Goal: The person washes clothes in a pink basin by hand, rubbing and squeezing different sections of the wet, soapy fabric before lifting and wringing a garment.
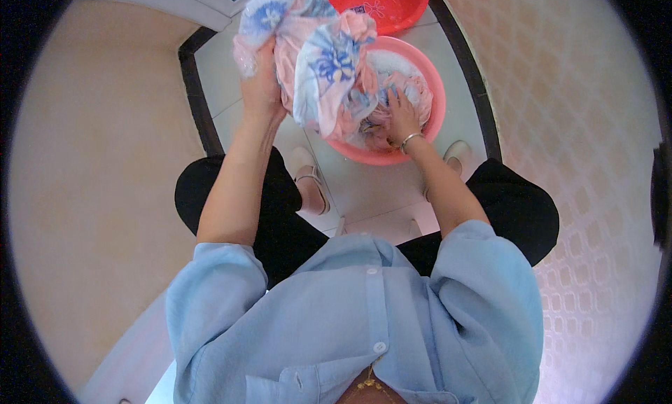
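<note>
My left hand (263,83) grips a bunched wet cloth (332,62) in pink, white and blue with a flower print. It holds the cloth raised above the left side of a pink plastic basin (439,102), and the cloth hides that part of the rim. Foam clings to the cloth near my fingers. Inside the basin, my right hand (405,116) lies on more pink and blue cloth (420,91), its fingers spread. Whether it pinches a fold cannot be made out. White suds (391,61) float at the basin's far side.
Behind the pink basin stands a red plastic basin (401,13), partly cut off by the picture's edge. Tiled floor (367,199) lies below, edged by dark skirting (479,97). Walls rise close on both sides. My shoes (310,181) flank the pink basin's near side.
</note>
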{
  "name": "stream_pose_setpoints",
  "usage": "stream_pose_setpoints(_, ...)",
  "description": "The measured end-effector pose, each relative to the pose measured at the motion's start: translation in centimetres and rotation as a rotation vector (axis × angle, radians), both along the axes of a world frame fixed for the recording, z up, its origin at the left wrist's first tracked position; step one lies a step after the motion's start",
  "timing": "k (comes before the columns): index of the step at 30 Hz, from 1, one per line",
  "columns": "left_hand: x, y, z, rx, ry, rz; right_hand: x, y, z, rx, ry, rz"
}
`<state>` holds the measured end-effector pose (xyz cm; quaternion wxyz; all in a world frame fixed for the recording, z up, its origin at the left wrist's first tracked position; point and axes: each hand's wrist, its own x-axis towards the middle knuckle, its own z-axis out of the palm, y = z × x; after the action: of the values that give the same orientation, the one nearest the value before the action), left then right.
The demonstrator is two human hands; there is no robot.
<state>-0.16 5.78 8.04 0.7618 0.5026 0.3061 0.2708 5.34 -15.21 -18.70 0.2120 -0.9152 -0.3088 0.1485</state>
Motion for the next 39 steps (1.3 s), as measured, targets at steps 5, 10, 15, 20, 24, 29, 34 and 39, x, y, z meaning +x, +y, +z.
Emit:
stream_pose_setpoints(5, 0.6, -2.4, -0.5, -0.171, 0.145, 0.004, -0.9, 0.6, 2.9, -0.312, 0.09, 0.274)
stream_pose_setpoints(10, -1.2, -1.5, -2.7, -0.116, 0.218, -0.048, 0.3, 2.1, 0.3, -0.519, 0.324, 0.353)
stream_pose_setpoints(15, 3.7, -5.0, -2.5, -0.313, 0.185, -0.184, 7.8, -3.4, -7.6, -0.346, 0.509, 0.222)
stream_pose_setpoints(20, 0.5, -1.3, -3.8, 0.039, 0.077, -0.235, 6.9, 3.4, 8.7, 0.764, 1.099, -0.658)
stream_pose_setpoints(24, 1.7, -0.4, -3.8, 0.18, 0.056, -0.412, 6.2, 4.5, 17.2, 1.072, 1.341, -0.25)
stream_pose_setpoints(29, 0.6, 5.4, -13.3, 0.827, 0.23, -0.43, 5.3, 6.0, 26.3, 1.296, 0.969, -0.518)
stream_pose_setpoints(34, 0.1, 2.4, -8.1, 0.023, 0.195, -0.426, 7.2, 1.2, 29.0, 1.464, 1.052, -0.567)
stream_pose_setpoints(39, -0.9, 2.8, -3.7, 0.103, 0.4, -0.613, 5.9, 4.7, 38.8, 1.566, 1.145, -0.338)
